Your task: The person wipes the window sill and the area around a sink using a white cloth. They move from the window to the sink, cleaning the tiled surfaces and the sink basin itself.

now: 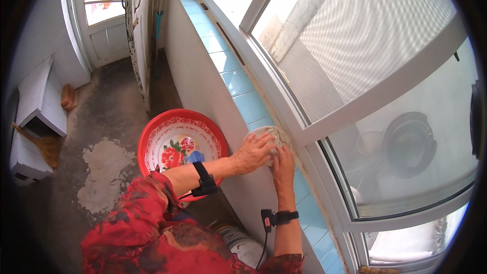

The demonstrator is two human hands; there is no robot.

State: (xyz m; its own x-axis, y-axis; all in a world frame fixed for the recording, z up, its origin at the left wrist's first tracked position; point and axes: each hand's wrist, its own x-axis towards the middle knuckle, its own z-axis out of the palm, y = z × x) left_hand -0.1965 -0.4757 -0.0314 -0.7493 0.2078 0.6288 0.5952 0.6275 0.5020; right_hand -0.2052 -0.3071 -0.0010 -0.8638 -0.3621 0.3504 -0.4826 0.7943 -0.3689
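Note:
A crumpled greyish-white cloth (282, 137) lies on the blue-tiled windowsill (249, 105), close against the window frame. My left hand (251, 156) reaches across from the left, its fingers laid over the top of the cloth. At the near side of the same cloth is my right hand (284, 165), with its fingertips pressed into the folds. The two hands almost meet, and their fingers cover part of the cloth. Below and left of the sill stands a red-rimmed basin (182, 116) with a flower pattern inside; my left forearm passes over it.
White-framed sliding window panes (361, 110) rise to the right of the sill. A whitish bucket (243, 249) stands low by the wall. On the left are a white-tiled block (34, 95), a brush (42, 140) and a brick (68, 97). A worn door (140, 42) stands ajar behind.

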